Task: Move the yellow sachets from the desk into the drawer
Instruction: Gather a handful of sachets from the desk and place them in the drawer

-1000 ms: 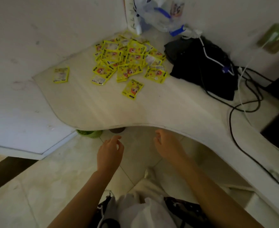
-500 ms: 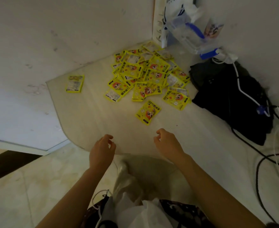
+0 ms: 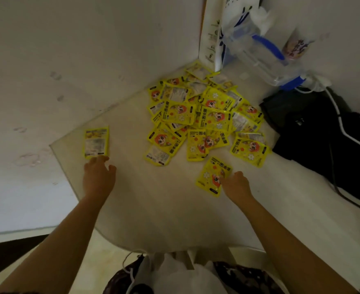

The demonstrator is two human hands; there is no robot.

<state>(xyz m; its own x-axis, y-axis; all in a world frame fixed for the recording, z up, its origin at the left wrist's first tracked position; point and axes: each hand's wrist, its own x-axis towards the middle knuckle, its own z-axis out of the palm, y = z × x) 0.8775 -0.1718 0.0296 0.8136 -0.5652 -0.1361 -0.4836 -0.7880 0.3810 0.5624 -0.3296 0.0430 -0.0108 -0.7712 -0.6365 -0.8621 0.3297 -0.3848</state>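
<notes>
Both hands reach out over the pale desk (image 3: 164, 209), each to a stray sachet lying apart from the main heap of yellow sachets (image 3: 200, 117), probably because singles at the near edge are the easiest to lift first. The left hand (image 3: 98, 177) has its fingers loosely extended, tips touching the near edge of the lone sachet (image 3: 96, 142) that lies well to the left of the heap; it grips nothing yet. The right hand (image 3: 236, 185) lies on the near corner of the stray sachet (image 3: 212, 176) just in front of the heap; whether its fingers pinch the sachet or only press on it I cannot tell. No drawer is in view, so every sachet is on the desk.

The desk is a curved corner top set against white, scuffed walls. Right of the heap lies a black bag (image 3: 323, 134) with white and black cables; behind the heap stand a white carton (image 3: 212, 35) and a clear plastic bottle with blue fittings (image 3: 257, 52). Tiled floor shows below the desk edge.
</notes>
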